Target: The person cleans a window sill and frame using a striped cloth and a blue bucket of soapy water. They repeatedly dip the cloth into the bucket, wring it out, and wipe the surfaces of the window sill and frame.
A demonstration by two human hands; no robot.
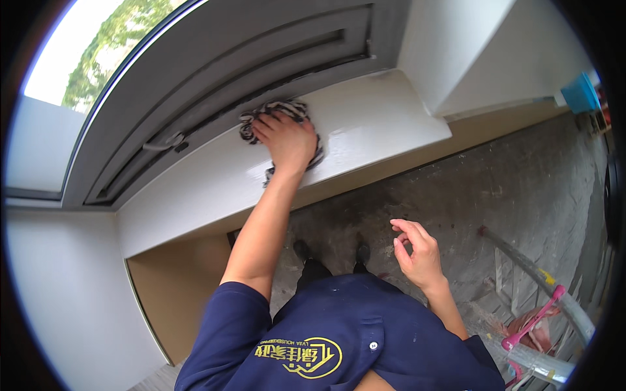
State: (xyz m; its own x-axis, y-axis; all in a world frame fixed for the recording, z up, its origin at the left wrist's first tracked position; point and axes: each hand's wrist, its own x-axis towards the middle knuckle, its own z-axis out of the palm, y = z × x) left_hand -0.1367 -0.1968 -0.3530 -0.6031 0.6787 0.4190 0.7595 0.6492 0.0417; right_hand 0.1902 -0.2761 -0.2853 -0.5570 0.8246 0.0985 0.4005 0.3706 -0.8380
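Note:
My left hand (288, 141) presses a crumpled dark-and-white patterned cloth (292, 108) against the white window sill (376, 110). Its fingers lie over the cloth, close to the lower edge of the grey window frame (274, 63). Cloth also spreads out under the wrist towards the sill's front edge. Wet-looking glossy patches show on the sill to both sides of the hand. My right hand (415, 251) hangs in the air over the floor, fingers loosely curled and thumb apart, with nothing in it.
A window handle (166, 142) sticks out of the frame at left. Below the sill is a brown recess (181, 288). A ladder-like metal frame (528, 269) with a pink-ended rod (533, 317) stands at right on the stained grey floor (464, 195). A blue container (580, 94) is at far right.

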